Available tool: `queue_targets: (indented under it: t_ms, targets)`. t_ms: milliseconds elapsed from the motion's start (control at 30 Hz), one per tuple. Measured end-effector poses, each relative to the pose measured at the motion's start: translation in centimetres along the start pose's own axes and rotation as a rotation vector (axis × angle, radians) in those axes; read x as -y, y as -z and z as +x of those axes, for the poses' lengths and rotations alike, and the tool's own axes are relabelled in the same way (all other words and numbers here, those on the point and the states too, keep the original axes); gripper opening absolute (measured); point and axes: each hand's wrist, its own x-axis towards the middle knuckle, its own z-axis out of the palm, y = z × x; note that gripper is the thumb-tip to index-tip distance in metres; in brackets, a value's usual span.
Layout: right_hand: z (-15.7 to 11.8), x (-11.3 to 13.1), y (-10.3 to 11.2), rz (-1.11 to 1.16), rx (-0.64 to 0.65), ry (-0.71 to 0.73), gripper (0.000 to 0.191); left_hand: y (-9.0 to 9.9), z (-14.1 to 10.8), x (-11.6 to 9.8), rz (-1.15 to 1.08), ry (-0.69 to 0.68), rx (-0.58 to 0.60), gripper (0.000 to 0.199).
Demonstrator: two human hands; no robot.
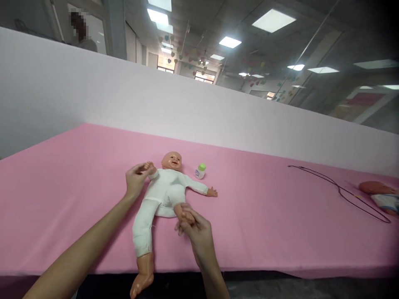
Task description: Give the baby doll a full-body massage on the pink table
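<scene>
- Doll [166, 185]: lay face-up on the table [264, 207], head away from the person, long axis running toward the near edge.
- Left hand [134, 180]: pinched one doll hand.
- Right hand [202, 234]: grasped the bent leg's foot, nearer that edge.

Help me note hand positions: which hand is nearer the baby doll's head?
Left. The left hand holds the doll's hand just beside the baby doll's head; the right hand is farther off, holding the doll's bent-up foot below its torso.
</scene>
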Motion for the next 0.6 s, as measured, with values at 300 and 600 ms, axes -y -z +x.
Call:
queue_targets:
  t_ms: [300, 600]
  targets:
    - [2.2, -0.4, -0.6, 0.035, 0.000, -0.024, 0.035, 0.1, -0.2, 2.1, 0.074, -0.054, -0.015, 0.030]
    - [-7.7, -3.7, 3.2, 0.161, 0.226, -0.105, 0.042, 2.0, 2.5, 2.6, -0.054, 0.266, -0.322, 0.045]
